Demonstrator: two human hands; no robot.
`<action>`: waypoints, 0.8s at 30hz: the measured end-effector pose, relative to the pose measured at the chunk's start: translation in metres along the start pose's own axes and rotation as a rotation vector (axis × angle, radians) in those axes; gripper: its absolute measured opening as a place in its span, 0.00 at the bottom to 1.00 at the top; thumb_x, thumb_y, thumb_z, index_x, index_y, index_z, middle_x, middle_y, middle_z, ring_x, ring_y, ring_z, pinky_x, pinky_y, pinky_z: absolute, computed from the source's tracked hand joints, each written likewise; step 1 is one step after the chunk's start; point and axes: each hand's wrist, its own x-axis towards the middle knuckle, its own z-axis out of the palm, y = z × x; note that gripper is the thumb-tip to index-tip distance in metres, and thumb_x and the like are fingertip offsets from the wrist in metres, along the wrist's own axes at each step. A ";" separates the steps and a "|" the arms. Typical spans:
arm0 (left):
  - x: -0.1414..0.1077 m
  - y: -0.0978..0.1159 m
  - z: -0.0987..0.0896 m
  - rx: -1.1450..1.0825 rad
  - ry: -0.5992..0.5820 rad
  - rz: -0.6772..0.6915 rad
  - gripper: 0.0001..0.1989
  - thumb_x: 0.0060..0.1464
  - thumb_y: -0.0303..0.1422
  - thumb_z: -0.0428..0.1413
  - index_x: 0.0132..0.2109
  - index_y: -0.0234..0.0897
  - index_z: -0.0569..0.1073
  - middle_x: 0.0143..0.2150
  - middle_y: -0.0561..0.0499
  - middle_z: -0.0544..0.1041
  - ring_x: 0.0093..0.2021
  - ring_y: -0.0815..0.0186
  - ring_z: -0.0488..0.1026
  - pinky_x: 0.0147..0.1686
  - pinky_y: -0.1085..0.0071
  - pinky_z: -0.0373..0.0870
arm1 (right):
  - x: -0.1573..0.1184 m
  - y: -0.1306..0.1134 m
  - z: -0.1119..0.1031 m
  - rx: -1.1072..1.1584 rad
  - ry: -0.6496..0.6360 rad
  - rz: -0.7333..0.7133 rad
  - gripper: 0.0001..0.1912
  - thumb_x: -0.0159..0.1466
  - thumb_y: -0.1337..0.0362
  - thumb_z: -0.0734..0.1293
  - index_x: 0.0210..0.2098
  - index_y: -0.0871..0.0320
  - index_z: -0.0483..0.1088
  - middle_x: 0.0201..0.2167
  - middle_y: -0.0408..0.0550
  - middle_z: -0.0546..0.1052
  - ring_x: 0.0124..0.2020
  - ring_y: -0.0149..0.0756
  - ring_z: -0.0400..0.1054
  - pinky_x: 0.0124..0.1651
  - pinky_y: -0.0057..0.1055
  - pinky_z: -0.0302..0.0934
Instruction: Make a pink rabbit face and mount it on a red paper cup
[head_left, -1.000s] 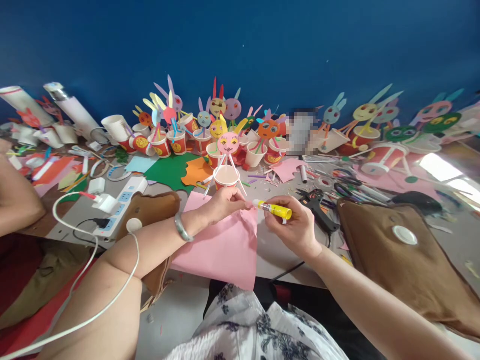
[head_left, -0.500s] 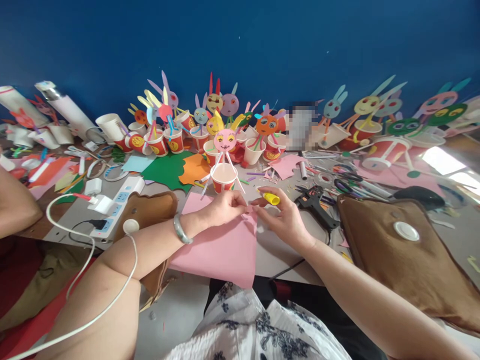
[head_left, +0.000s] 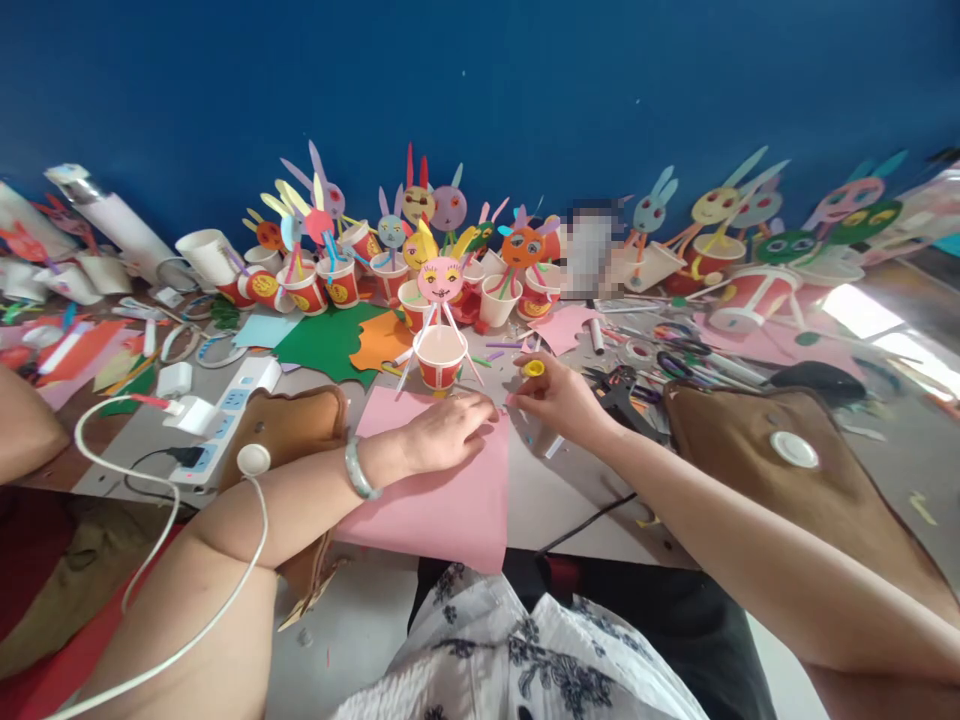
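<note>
Leftmost, a co-worker's arm (head_left: 26,425) rests at the edge of the bench (head_left: 555,500). Next come a white charger (head_left: 193,414) and a power strip (head_left: 225,425) into which it is plugged, then a brown pouch (head_left: 296,415) with a green paper (head_left: 319,345) beyond it. A pink sheet (head_left: 435,520) lies directly in front of the person, its near edge hanging over the bench. Just past its far edge stands a red-and-white cup (head_left: 441,374), upright, topped by a pink rabbit face (head_left: 440,281). The person's left hand (head_left: 456,430), below a pale bangle (head_left: 357,470), rests on the sheet with fingers curled; whether its grip encloses anything cannot be told. Beside the sheet's right edge, the right hand (head_left: 561,398) grasps a yellow tube (head_left: 533,369), its round end pointing up, fingertips near the left hand's. Farther right lie a black glue gun (head_left: 628,402) and a larger brown cushion (head_left: 727,470).
</note>
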 end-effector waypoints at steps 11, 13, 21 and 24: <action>-0.002 0.003 0.003 0.318 -0.127 0.132 0.16 0.65 0.31 0.55 0.57 0.32 0.71 0.63 0.36 0.72 0.58 0.50 0.71 0.58 0.53 0.67 | 0.004 0.003 0.014 -0.177 0.018 -0.151 0.22 0.58 0.63 0.68 0.53 0.54 0.69 0.26 0.41 0.82 0.28 0.41 0.73 0.48 0.42 0.62; -0.001 0.002 0.005 0.357 -0.147 0.119 0.17 0.65 0.33 0.55 0.58 0.31 0.71 0.64 0.37 0.71 0.57 0.50 0.70 0.58 0.54 0.67 | 0.007 0.004 0.013 -0.195 0.014 -0.145 0.23 0.59 0.63 0.68 0.54 0.55 0.68 0.26 0.41 0.82 0.28 0.41 0.73 0.50 0.42 0.62; 0.002 0.002 0.008 0.399 -0.154 0.115 0.18 0.67 0.39 0.55 0.56 0.30 0.71 0.65 0.36 0.70 0.57 0.50 0.70 0.56 0.55 0.67 | 0.011 0.006 0.007 -0.252 -0.019 -0.197 0.24 0.60 0.62 0.69 0.55 0.54 0.67 0.29 0.41 0.83 0.30 0.41 0.75 0.55 0.44 0.58; 0.001 0.002 0.008 0.409 -0.141 0.116 0.19 0.67 0.40 0.54 0.57 0.30 0.71 0.65 0.36 0.70 0.57 0.49 0.70 0.57 0.54 0.66 | 0.012 0.008 0.006 -0.236 -0.024 -0.206 0.23 0.60 0.62 0.69 0.55 0.54 0.67 0.29 0.41 0.83 0.31 0.42 0.75 0.55 0.45 0.58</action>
